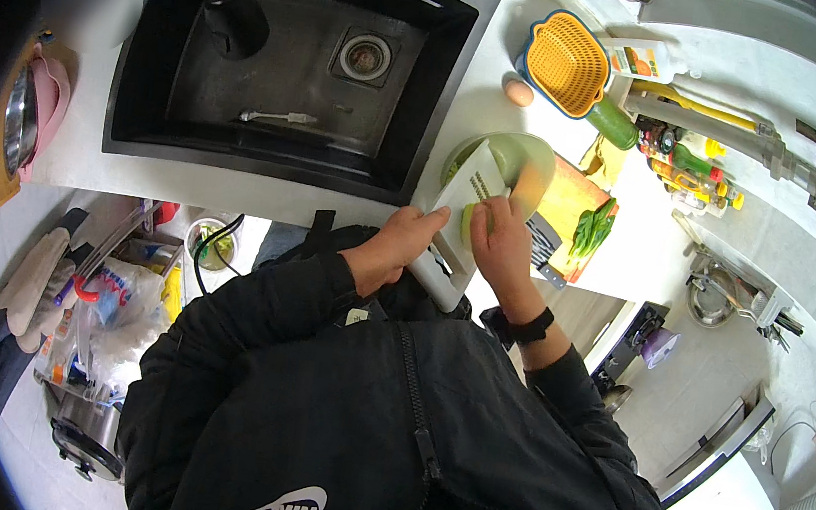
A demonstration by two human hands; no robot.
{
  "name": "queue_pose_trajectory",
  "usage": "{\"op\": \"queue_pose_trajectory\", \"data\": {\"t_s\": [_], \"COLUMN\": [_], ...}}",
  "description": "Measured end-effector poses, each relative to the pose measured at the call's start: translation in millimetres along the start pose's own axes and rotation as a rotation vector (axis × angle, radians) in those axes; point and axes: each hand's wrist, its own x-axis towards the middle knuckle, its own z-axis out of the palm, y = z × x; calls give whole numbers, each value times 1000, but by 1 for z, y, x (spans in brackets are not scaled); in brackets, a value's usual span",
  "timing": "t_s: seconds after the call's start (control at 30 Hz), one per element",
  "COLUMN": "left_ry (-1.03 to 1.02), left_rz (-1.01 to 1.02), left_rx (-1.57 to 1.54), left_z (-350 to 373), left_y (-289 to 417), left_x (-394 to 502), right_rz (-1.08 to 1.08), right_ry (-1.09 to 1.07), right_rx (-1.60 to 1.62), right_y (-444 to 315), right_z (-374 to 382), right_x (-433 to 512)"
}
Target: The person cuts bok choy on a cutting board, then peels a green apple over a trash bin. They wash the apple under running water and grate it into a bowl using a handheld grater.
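My left hand [399, 245] grips the side of a white grater [479, 174], which slants down across the rim of a pale green bowl [533, 154]. The grater's near end rests close against my jacket. My right hand [500, 239] holds a light green piece of vegetable [467, 224] against the grater's face, and my fingers hide much of it. Some green bits [453, 171] show inside the bowl, left of the grater. A knife with a patterned blade [543, 242] lies just right of my right hand, on the edge of a cutting board [564, 197].
Left of the bowl is a black sink [291, 90] with a black faucet [235, 20]. An egg [519, 92] and a yellow basket [567, 63] stand behind the bowl. Leafy greens [593, 229] lie on the board. Several bottles [694, 163] line the wall; a gas stove [627, 348] is further right.
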Motion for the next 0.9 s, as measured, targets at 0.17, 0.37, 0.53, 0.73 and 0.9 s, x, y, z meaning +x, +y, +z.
{"op": "queue_pose_trajectory", "data": {"t_s": [0.17, 0.37, 0.53, 0.73, 0.9], "left_ry": [-18, 19, -18, -8, 65], "left_rz": [51, 25, 29, 60, 43], "left_rx": [-21, 33, -6, -37, 53], "left_z": [-3, 4, 3, 7, 2], "left_y": [1, 4, 10, 6, 5], "left_x": [-2, -14, -14, -16, -12], "right_rz": [28, 216, 116, -40, 52], "right_ry": [145, 120, 152, 89, 144], "right_rx": [-156, -354, -71, -32, -136], "right_y": [25, 65, 52, 3, 30], "right_z": [25, 46, 24, 10, 27], "right_x": [42, 88, 45, -8, 39]}}
